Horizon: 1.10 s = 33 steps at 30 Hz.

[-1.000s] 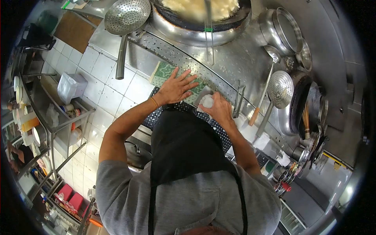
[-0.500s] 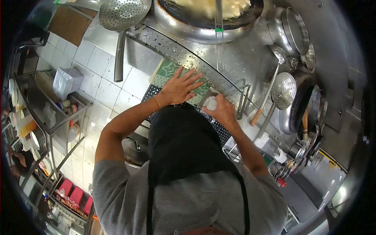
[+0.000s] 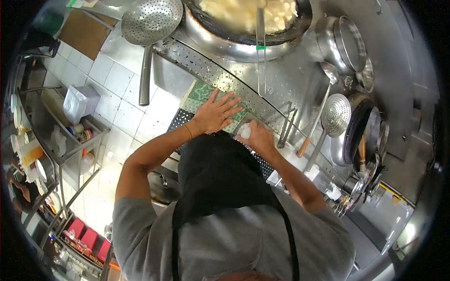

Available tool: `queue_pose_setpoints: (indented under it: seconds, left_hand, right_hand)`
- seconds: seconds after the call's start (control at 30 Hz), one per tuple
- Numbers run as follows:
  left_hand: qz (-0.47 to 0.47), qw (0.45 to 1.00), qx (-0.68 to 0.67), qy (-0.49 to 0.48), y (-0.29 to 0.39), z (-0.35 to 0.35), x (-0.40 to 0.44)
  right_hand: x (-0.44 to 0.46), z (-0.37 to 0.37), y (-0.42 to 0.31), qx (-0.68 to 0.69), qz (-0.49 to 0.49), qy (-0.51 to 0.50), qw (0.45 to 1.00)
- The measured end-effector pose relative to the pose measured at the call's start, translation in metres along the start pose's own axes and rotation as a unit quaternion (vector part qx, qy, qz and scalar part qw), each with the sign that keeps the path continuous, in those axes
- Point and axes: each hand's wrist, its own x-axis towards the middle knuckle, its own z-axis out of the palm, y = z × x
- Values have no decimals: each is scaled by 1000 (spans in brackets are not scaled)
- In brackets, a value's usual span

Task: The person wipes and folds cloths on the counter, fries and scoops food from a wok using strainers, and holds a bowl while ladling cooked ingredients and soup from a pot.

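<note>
My left hand (image 3: 216,114) rests with its fingers spread on a green patterned cloth (image 3: 200,92) at the front edge of the cooker. A thin band circles that wrist. Close by on the right, my right hand (image 3: 260,139) is closed round a crumpled white wad (image 3: 244,130), perhaps cloth or paper. The wad sits over a small metal surface (image 3: 255,121) beside the green cloth. Beyond both hands, a large wok (image 3: 234,46) contains pale yellow food (image 3: 277,16). A long metal handle (image 3: 260,58) with a green band sticks out of it towards me.
A big perforated skimmer (image 3: 152,23) lies left of the wok. Along the right side are a ladle (image 3: 329,72), a smaller skimmer (image 3: 336,115), metal tongs (image 3: 287,125), bowls (image 3: 349,44) and another wok (image 3: 349,136). A metal rack (image 3: 65,154) stands on the left.
The whole view has shifted slightly, so the wok and tools appear lower. My right hand with the white wad has moved a little left and closer to my body. My left hand stays spread.
</note>
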Motion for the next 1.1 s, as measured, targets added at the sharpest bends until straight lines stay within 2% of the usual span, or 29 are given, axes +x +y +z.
queue_pose_setpoints:
  seconds: [0.1, 0.17, 0.2, 0.27, 0.3, 0.37, 0.4, 0.47, 0.5, 0.53, 0.63, 0.67, 0.7, 0.73, 0.77, 0.83, 0.9, 0.97, 1.0, 1.1]
  left_hand:
    - [7, 1000, 11, 12, 1, -10, -4]
    - [-87, 996, 13, 25, 2, -25, -10]
    - [-112, 992, 35, 48, -4, -28, -15]
    - [-161, 982, 69, 70, -21, -29, -31]
    - [-190, 975, 85, 72, -30, -26, -36]
    - [-171, 980, 80, 62, -41, -22, -44]
    - [-158, 983, 75, 56, -45, -23, -43]
    - [-148, 983, 91, 50, -49, -25, -39]
    - [-141, 983, 106, 41, -48, -27, -40]
    - [-140, 981, 131, 35, -50, -24, -39]
    - [-172, 975, 132, 49, -37, -28, -46]
    - [-202, 968, 134, 72, -27, -28, -51]
    - [-243, 960, 111, 81, -10, -35, -55]
    - [-276, 943, 107, 152, 13, -41, -57]
    - [-310, 920, 104, 216, 36, -42, -60]
    - [-364, 886, -123, 260, 67, -6, -65]
    - [-414, 854, -232, 213, 140, -10, -15]
    - [-346, 902, -152, 210, 192, 1, 50]
    - [-344, 912, -157, 161, 210, -1, 86]
    - [-335, 938, -6, 85, 224, 47, 149]
  right_hand:
    - [0, 0, 3, 11, 13, -19, 1000]
    - [-4, -8, 7, 30, -50, -2, 998]
    - [-7, -21, 4, 34, -39, 6, 999]
    - [-12, -52, -3, -1, -70, 110, 992]
    - [-13, -60, -3, 2, -62, 113, 992]
    - [-13, -70, -5, 43, -103, 267, 957]
    - [-12, -62, -6, 7, -64, 237, 969]
    - [-2, 2, 7, -22, -39, 206, 978]
    - [-2, 8, 1, -50, -14, 171, 984]
    - [0, 4, 6, -13, -2, 116, 993]
    - [2, 19, 14, -48, -56, 184, 980]
    - [-4, 6, 16, -61, -58, 195, 977]
    - [-16, -9, 11, 1, -82, 222, 972]
    - [-26, -16, 12, 70, -107, 242, 962]
    - [-32, -18, 26, 70, -114, 241, 961]
    - [-45, -24, 63, 184, -44, 303, 934]
    - [-60, -40, 98, 158, -10, 336, 928]
    - [-70, -44, 128, 162, 19, 354, 921]
    - [-74, -43, 141, 172, 6, 345, 923]
    - [-79, -37, 160, 184, -10, 374, 909]
